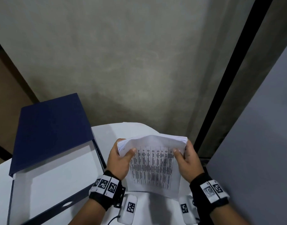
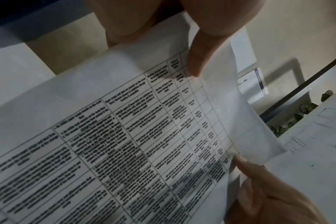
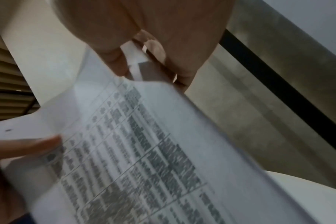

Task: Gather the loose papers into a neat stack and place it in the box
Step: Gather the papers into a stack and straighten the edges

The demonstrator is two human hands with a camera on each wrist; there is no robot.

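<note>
both hands, left hand (image 1: 119,159) and right hand (image 1: 187,159), grip clamped on the paper stack (image 1: 153,164) beside the open box (image 1: 58,174).

Table text (image 3: 136,151) blurred — illegible

I see white papers (image 1: 154,168) printed with a black grid of text; left of them, a dark navy box (image 1: 47,207) with white lining, and black-and-white checkered wristbands (image 1: 105,185).
</note>
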